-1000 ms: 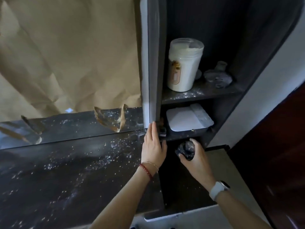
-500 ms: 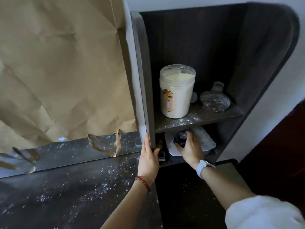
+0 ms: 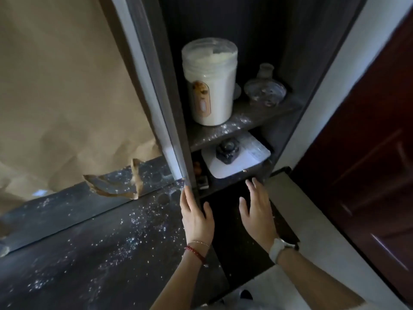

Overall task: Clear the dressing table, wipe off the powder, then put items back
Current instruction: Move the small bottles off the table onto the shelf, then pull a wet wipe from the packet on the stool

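The dark dressing table top is scattered with white powder. My left hand holds the bottom edge of the open cabinet door, fingers on one face and thumb on the other. My right hand hovers empty with straight fingers just below the lower shelf. A small dark glass jar stands on a white flat box on that lower shelf. On the powdery upper shelf stand a large white powder canister and a clear glass bottle.
Brown paper covers the mirror, torn at its lower edge. A few small items sit at the left of the lower shelf. A dark red wooden door stands at the right beyond a white wall strip.
My right hand carried the small dark jar up, set it on the white box on the lower shelf, let go and drew back empty. The left hand stayed on the door edge.
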